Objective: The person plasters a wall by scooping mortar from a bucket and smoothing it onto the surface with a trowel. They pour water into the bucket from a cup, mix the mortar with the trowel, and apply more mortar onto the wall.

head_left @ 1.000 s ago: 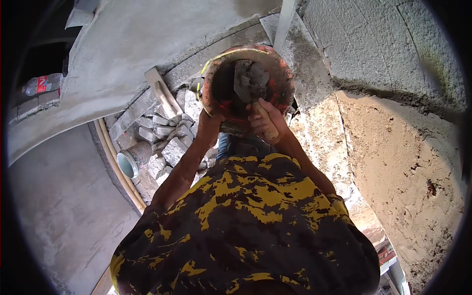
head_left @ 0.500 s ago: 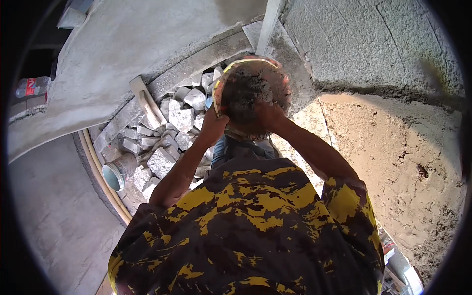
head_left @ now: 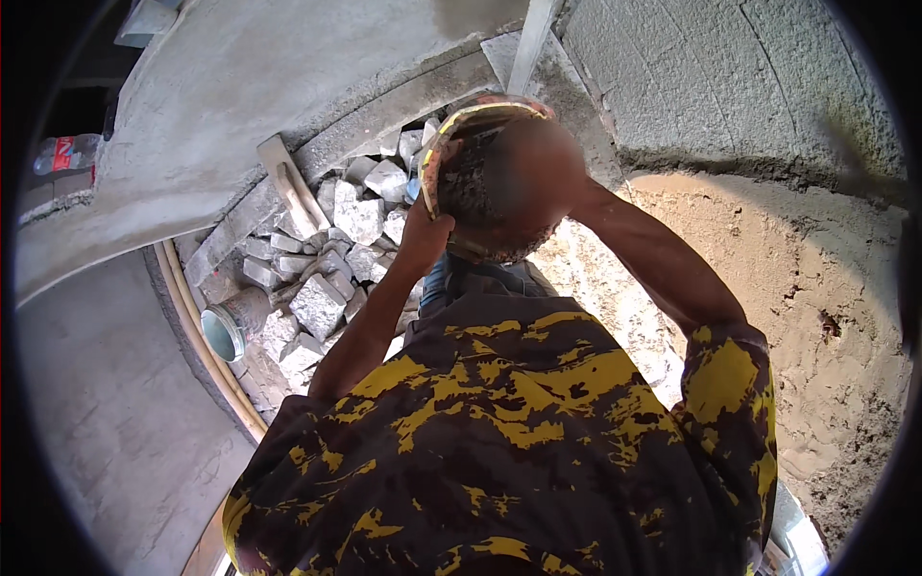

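Note:
I hold a round, worn metal pan [head_left: 480,120] with an orange and yellow rim up in front of me, tilted on edge with its dark, mortar-caked inside facing left. My left hand [head_left: 423,230] grips the pan's lower left rim. My right hand [head_left: 579,195] presses against the pan's right side, mostly hidden behind it. Both arms are raised from my yellow and black patterned shirt.
A heap of grey broken stones [head_left: 336,259] lies below the pan against a curved concrete wall [head_left: 240,86]. A wooden float [head_left: 288,187] rests on the heap, and a grey tin [head_left: 230,326] lies beside it. Sand [head_left: 816,288] spreads to the right. A plastic bottle [head_left: 67,154] lies far left.
The pan has come up closer and tipped from nearly flat onto its edge. My arms have risen with it, and more of the stone heap shows.

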Demonstrator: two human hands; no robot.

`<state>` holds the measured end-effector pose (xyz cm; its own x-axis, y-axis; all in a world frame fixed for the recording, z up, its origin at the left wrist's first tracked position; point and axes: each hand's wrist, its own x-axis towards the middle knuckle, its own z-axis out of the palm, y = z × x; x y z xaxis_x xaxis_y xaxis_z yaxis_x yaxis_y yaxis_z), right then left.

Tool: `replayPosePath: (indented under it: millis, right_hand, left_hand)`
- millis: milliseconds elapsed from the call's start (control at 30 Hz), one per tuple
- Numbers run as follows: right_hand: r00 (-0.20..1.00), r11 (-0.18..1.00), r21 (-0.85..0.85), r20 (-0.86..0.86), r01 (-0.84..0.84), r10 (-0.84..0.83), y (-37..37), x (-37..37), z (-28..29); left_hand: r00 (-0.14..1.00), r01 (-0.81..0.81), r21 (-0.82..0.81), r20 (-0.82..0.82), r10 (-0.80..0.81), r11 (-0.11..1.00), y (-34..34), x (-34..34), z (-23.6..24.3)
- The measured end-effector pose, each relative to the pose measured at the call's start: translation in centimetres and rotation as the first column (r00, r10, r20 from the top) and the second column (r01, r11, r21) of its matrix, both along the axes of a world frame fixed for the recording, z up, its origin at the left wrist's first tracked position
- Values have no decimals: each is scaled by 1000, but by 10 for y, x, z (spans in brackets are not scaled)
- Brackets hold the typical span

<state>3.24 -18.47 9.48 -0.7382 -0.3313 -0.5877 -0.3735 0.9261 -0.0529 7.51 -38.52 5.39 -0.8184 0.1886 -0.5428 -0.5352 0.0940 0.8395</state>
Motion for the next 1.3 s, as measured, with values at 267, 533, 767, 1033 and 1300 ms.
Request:
replayPosePath:
  millis: [267,533,767,1033,1300]
  right_hand:
    - [990,1000,-23,-142,15,-18,7,-4,32]
    - [-121,257,203,946,945,-301,73,54,-91]
    - [483,462,-313,817,830,-314,41,36,10]
    - [939,797,-543,-40,266,-341,32,65,-76]
    - [258,513,2,862,859,-435,79,53,-38]
  left_hand:
    - [991,-20,-66,-130,11,998,4,24,0]
    - [996,-84,40,-12,85,996,0,19,2]
    - [998,38,-8,-51,-38,999,-6,6,3]
    - [979,143,-94,-130,-155,985,8,-16,8]
    - [958,244,-160,-114,-264,956,7,-10,-6]
